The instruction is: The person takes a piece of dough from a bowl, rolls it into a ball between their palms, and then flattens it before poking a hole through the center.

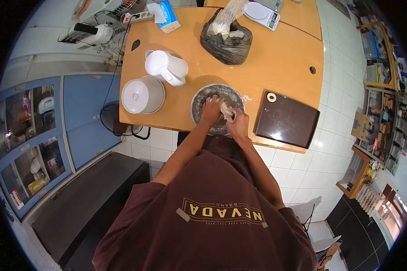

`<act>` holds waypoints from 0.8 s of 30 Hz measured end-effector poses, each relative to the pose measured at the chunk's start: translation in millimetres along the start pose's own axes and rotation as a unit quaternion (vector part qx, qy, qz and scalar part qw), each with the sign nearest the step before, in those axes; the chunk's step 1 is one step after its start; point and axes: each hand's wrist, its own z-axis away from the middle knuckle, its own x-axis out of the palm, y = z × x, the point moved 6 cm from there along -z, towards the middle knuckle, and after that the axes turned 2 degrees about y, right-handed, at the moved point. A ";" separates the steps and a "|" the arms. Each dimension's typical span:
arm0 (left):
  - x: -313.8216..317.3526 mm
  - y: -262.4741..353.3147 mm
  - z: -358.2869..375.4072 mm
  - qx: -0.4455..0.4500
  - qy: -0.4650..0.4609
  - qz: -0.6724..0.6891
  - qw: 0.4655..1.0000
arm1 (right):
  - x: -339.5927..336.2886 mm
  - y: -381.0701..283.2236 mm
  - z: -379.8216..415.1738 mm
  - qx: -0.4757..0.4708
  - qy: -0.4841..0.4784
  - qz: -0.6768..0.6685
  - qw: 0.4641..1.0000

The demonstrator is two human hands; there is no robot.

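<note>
A round grey bowl, its inside smeared with pale residue, sits at the near edge of the wooden table. Both hands are inside it, on a lump of pale dough. My left hand is curled over the dough's left end, fingers bent down. At the right, my right hand pinches a stretched piece of the same dough near the bowl's rim. White crumbs lie on the table just right of the bowl. What is under my fingers is partly hidden.
Left of the bowl are a white kettle and a white lidded container. A dark tray with a small ring of dough lies right. Behind are a black plastic bag, a scale and a blue-white box.
</note>
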 end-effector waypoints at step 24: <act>9.0 14.1 -13.0 0.089 0.026 -0.023 0.995 | 10.5 13.3 -22.4 0.021 -0.011 0.022 0.999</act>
